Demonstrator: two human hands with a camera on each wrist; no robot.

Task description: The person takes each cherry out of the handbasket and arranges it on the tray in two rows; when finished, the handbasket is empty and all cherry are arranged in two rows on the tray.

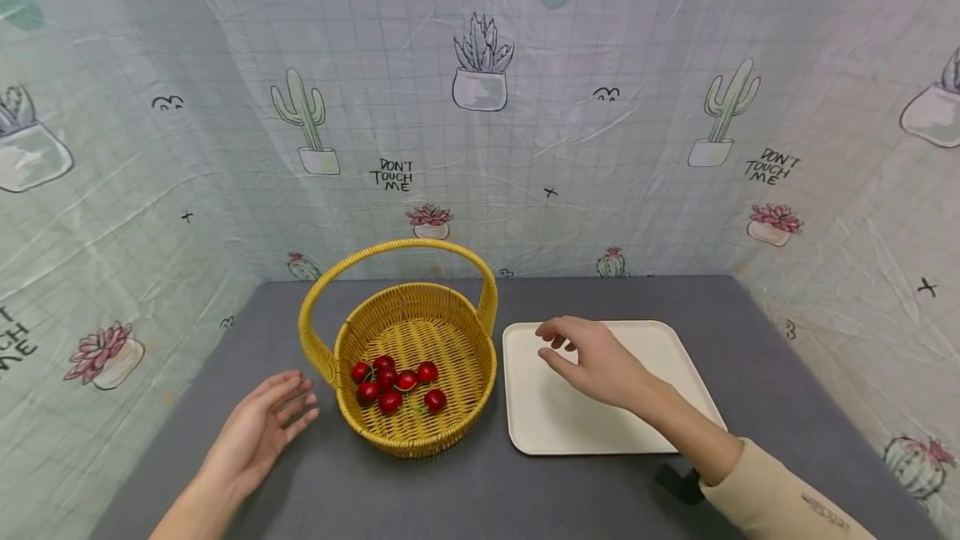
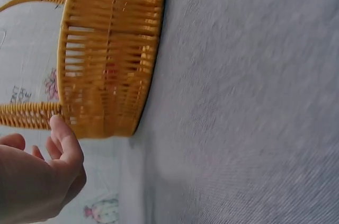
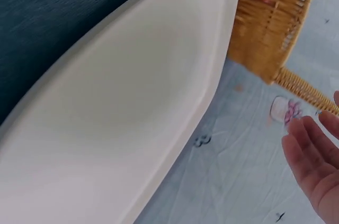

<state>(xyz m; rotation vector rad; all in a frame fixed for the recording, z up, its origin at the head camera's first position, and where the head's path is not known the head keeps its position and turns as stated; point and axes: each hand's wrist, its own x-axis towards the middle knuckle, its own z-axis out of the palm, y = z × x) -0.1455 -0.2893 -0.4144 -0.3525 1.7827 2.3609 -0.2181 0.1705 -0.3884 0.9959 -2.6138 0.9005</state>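
Several red cherries (image 1: 386,378) lie in the front and left part of a yellow wicker basket (image 1: 416,443), whose arched handle (image 1: 397,245) stands upright. Left of the basket, my left hand (image 1: 253,436) is held with loosely bent fingers and nothing in them; in the head view a gap shows between it and the wicker. My right hand (image 1: 592,363) hovers over a white rectangular tray (image 1: 540,432), its fingers relaxed and holding nothing. The right wrist view shows that hand (image 3: 318,166) beyond the tray's edge, with the basket (image 3: 267,28) behind.
The basket and tray stand side by side on a grey tabletop (image 1: 420,498). A cactus-printed curtain (image 1: 555,123) encloses the back and both sides. A dark object (image 1: 678,483) sits beneath the right forearm near the cuff.
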